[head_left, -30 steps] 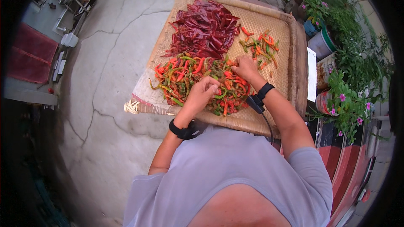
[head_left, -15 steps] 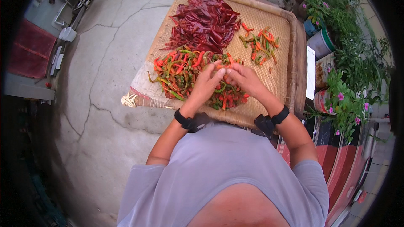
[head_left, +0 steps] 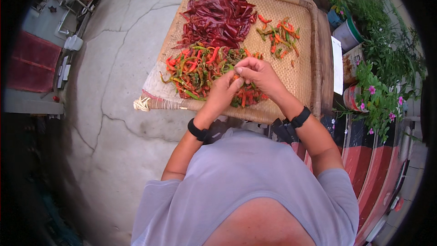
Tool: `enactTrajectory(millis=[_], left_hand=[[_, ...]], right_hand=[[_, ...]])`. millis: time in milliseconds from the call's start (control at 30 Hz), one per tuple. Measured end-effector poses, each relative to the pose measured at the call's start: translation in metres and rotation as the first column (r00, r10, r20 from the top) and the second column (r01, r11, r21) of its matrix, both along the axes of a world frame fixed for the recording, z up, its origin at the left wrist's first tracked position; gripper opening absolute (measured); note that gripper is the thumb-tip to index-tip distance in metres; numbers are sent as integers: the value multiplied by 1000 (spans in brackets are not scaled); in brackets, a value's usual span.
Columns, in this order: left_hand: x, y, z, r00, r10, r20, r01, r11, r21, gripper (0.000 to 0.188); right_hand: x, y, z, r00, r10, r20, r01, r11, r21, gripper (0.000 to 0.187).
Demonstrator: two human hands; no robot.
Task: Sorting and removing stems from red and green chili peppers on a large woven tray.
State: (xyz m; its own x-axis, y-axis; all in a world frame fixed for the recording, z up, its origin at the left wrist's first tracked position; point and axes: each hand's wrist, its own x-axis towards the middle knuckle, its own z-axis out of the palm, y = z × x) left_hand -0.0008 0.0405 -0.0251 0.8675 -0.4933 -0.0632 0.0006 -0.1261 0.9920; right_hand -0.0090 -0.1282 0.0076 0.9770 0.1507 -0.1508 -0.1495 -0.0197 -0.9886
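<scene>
Both of my hands are close together over the near side of a mixed heap of red, orange and green chili peppers (head_left: pixel 193 66). My left hand (head_left: pixel 221 90) is closed round a small orange-red chili pepper (head_left: pixel 236 77), most of it hidden by the fingers. Thumb and fingers of my right hand (head_left: pixel 259 76) pinch together at the same pepper's upper end, where a bit of green shows. Behind the heap lies a pile of dark red, glossy dried chilies (head_left: pixel 218 16). A smaller group of orange and green chilies (head_left: pixel 281 37) sits apart on the right.
Everything lies on a woven tray (head_left: pixel 302 70) with a bound, raised rim. Potted plants with pink flowers (head_left: pixel 371 90) and several buckets (head_left: pixel 348 35) line the right side. Cracked concrete floor (head_left: pixel 118 105) stretches along the left. A striped cloth (head_left: pixel 364 168) is at the lower right.
My right hand has risen slightly against the left, and its fingers are now pinched more tightly. The whole view has shifted a little, so the tray appears higher.
</scene>
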Motion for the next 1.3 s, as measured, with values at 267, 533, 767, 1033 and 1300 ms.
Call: enactTrajectory(millis=[267,533,767,1033,1300], left_hand=[[-17,3,12,999,-34,-30,36,996,84,25],[-9,2,13,998,-39,59,36,998,43,21],[-2,16,10,994,-98,-43,99,995,5,17],[11,39,3,986,-169,-9,169,986,5,17],[18,33,19,775,-97,624,38,994,106,26]], right_hand=[[-5,-24,5,951,-245,-188,273,951,143,14],[12,-76,11,901,-431,-40,427,869,249,13],[26,-115,-26,894,-392,-218,386,920,-69,15],[17,-65,-36,998,-46,-46,-33,242,-970,30],[-12,-23,12,990,-80,115,140,544,-827,30]])
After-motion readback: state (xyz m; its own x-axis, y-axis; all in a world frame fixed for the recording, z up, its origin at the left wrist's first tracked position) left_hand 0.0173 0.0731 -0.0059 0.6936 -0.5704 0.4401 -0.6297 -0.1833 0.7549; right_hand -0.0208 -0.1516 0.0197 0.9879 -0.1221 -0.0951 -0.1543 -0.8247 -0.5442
